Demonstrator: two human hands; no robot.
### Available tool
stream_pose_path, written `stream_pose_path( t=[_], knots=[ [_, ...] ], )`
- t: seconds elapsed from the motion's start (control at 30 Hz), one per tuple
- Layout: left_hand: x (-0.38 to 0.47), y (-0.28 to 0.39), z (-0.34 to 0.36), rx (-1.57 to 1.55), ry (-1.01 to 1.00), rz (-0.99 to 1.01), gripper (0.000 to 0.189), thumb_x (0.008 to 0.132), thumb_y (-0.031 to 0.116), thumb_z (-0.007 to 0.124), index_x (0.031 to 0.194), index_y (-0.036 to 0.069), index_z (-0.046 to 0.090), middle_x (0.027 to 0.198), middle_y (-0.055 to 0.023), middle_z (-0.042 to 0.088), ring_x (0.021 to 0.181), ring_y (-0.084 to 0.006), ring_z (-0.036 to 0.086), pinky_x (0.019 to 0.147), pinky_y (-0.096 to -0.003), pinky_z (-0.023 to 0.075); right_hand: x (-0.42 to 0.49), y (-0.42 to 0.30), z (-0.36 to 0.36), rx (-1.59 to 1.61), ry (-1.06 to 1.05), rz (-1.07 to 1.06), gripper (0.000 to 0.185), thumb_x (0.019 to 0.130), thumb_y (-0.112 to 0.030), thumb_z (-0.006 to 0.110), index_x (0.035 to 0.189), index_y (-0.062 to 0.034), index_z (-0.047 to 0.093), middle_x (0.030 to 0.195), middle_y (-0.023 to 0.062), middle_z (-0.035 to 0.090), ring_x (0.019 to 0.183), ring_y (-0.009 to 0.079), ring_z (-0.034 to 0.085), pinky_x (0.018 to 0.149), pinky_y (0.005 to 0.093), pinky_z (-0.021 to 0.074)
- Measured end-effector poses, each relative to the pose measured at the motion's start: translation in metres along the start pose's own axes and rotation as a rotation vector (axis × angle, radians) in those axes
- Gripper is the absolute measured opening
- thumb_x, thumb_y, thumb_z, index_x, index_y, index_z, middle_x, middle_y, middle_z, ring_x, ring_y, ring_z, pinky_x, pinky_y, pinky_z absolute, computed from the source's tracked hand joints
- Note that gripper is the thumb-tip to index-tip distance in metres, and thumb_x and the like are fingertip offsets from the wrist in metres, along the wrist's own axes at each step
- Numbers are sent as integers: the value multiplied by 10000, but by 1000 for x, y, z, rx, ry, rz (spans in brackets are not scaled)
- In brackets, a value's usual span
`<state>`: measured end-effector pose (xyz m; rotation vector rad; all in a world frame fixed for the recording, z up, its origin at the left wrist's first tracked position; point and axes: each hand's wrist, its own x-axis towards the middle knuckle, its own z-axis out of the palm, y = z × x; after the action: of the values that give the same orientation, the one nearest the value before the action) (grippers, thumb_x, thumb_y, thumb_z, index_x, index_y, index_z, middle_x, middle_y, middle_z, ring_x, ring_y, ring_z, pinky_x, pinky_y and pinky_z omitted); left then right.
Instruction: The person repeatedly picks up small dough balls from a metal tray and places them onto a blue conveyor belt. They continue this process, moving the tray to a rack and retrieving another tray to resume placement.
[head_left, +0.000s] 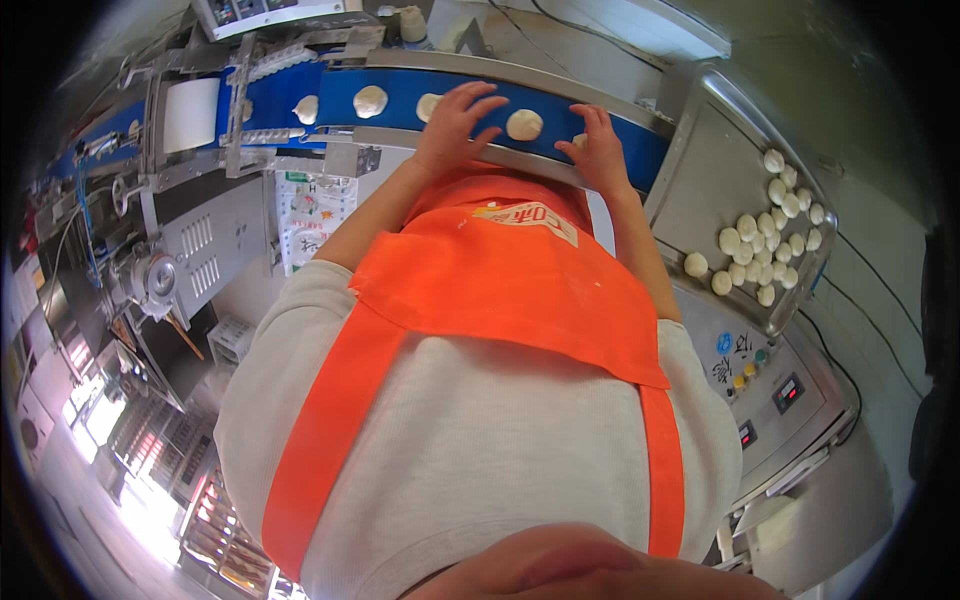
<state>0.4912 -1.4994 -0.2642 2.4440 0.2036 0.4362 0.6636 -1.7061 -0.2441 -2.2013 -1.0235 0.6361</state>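
Observation:
My left hand (459, 124) is over the blue conveyor belt (480, 112), fingers apart. A pale dough piece (427, 107) lies beside it, partly hidden by the fingers. Farther right, my right hand (602, 146) curves around another dough piece (580, 140), mostly covered by the hand; whether the fingers grip it is hidden. Between my hands, a round, flattened dough piece (524, 124) rests on the belt. Two more, a round one (370, 102) and a smaller one (306, 109), lie on the belt left of my left hand.
A metal tray (679, 202) at the belt's right end holds several dough rounds (745, 227), grouped toward its far side. Below it is a control panel (787, 392) with buttons and displays. A white roller (190, 115) and machine frame (238, 105) span the belt's left part.

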Motion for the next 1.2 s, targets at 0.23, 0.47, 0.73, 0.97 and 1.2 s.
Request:
stream_pose_path(
  t=[0.23,0.47,0.73,0.97,1.2],
  knots=[
    [16,8,45,83,-69,20,296,764,114,703,1056,116,656,1142,-112,626,1057,-326,596,881,-432,495,-19,11,20,-485,234,-210,546,820,-343,726,1303,-163,546,1352,112,499,1311,324,420,1066,483,331],
    [37,40,31,53,-1,74,439,759,133,716,1187,152,618,1320,-112,531,1268,-330,464,1032,-444,370,-133,124,-105,-679,879,354,499,833,-331,677,1274,-124,570,1330,151,503,1240,335,467,1001,498,413],
    [143,212,165,-340,-476,367,357,825,59,637,1177,105,598,1248,-113,578,1093,-314,594,938,-404,483,-230,214,-160,-438,612,899,739,755,-337,742,1416,-231,430,1260,239,457,1118,406,507,959,488,447],
    [166,328,305,-157,-620,176,638,691,212,805,1231,76,493,1209,-161,545,1126,-338,551,928,-435,486,-214,201,-155,-345,820,902,551,751,-173,746,1262,-225,546,1266,138,434,1093,392,491,943,501,460],
    [167,324,327,-355,-682,-47,622,663,222,831,1153,58,485,1154,-173,529,1132,-374,515,930,-452,469,-228,221,-156,-356,847,601,543,699,-131,758,1209,-163,574,1136,73,585,1064,344,512,954,449,434]
  ],
)
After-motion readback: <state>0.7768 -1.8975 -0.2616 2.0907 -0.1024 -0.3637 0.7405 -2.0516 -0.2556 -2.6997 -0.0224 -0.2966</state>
